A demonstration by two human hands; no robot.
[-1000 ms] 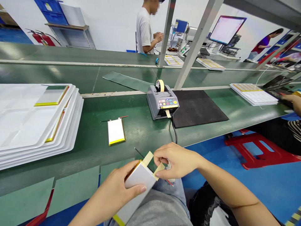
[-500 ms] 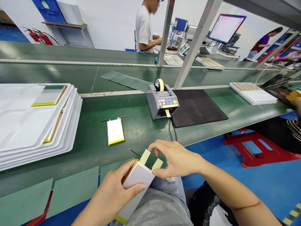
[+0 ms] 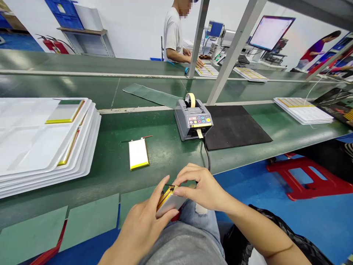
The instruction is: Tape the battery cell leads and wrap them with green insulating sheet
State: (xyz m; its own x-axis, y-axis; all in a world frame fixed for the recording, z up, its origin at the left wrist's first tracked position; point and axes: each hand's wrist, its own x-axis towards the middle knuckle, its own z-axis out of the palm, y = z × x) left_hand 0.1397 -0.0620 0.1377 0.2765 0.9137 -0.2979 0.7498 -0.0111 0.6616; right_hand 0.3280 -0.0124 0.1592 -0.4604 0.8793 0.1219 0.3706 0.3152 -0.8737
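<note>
My left hand [image 3: 145, 217] is closed around a silver pouch battery [image 3: 170, 204] with yellow-taped edges, held tilted above my lap. It looks like two cells lying face to face, though my fingers hide much of it. At the battery's top edge, my right hand [image 3: 200, 187] is closed, thumb and fingertips pinching a strip of cream tape [image 3: 175, 188] against it. A dark wire shows near the fingertips. Beyond my hands, another pouch battery [image 3: 138, 154] with a red and a black lead lies flat on the green bench.
A grey tape dispenser [image 3: 193, 119] stands ahead, a tape end sticking out, beside a black mat [image 3: 238, 127]. Stacked white trays [image 3: 27, 147] with batteries fill the left. Green sheets [image 3: 93, 217] line the near edge. A co-worker [image 3: 173, 35] works across the bench.
The battery has tipped so its top edge faces me more. My right fingers have moved onto that edge, and the tape strips that stuck up are now folded or covered.
</note>
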